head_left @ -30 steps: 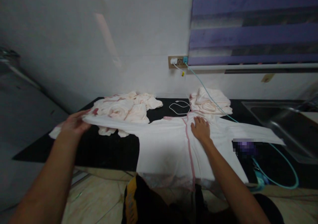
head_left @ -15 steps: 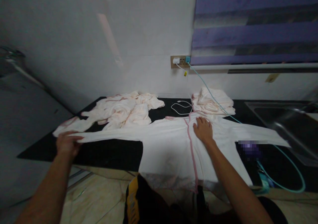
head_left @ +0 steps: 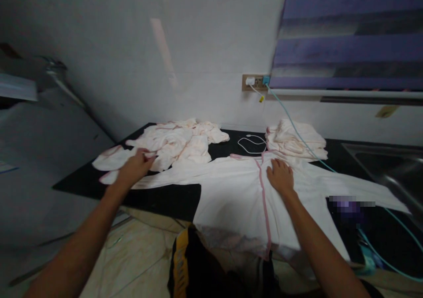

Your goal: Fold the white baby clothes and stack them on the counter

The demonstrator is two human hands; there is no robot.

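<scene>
A white garment with pink trim point(head_left: 231, 196) lies spread on the black countertop point(head_left: 165, 196), its sleeves stretched out to both sides. My right hand point(head_left: 280, 176) rests flat on its chest, just right of the pink front seam. My left hand point(head_left: 134, 170) is on the end of the left sleeve, fingers curled at the cuff, beside a crumpled heap of pale pink clothes point(head_left: 175, 141).
A folded stack of similar clothes point(head_left: 295, 141) sits at the back. A white cable point(head_left: 251, 143) and a teal cable point(head_left: 297, 130) run from a wall socket point(head_left: 254, 82). A steel sink point(head_left: 390, 170) is at the right. A blurred patch point(head_left: 350, 203) covers something near the right sleeve.
My left hand has drawn the left sleeve out sideways and now sits further back on the counter at the cuff. My right hand has stayed pressed on the chest. The view has shifted left.
</scene>
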